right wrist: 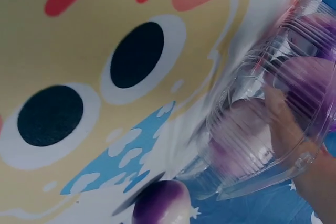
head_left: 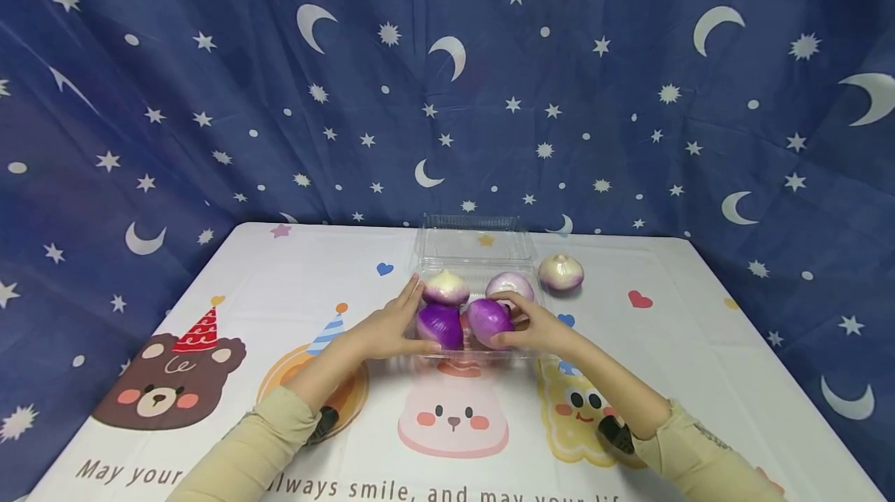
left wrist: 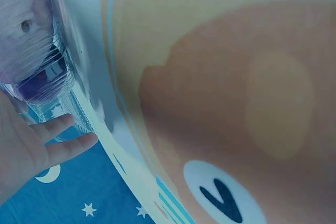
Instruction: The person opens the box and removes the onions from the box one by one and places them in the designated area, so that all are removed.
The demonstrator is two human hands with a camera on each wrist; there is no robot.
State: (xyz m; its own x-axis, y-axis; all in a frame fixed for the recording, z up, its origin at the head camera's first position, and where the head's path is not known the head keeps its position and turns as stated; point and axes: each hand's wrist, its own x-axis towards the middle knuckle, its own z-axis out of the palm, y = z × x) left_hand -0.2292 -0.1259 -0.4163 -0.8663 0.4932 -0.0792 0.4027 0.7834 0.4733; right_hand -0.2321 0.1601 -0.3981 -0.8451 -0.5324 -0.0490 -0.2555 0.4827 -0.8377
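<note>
A clear plastic clamshell box (head_left: 475, 354) stands with its lid (head_left: 475, 244) folded back, several onions inside. In its front right part my right hand (head_left: 534, 327) grips a purple onion (head_left: 487, 321), fingers over the top and thumb at the front. Through the box wall in the right wrist view, those fingers (right wrist: 283, 116) show beside the onion. My left hand (head_left: 388, 329) rests against the box's left side, fingers extended, thumb near a dark purple onion (head_left: 439, 326) at front left. Behind sit a white-topped onion (head_left: 446, 287) and a pale purple onion (head_left: 510, 284).
Another white-and-purple onion (head_left: 561, 273) stands on the table just right of the box. The white tablecloth (head_left: 336, 253) carries printed cartoon figures and lettering. A blue curtain (head_left: 391, 160) with moons and stars hangs right behind the table.
</note>
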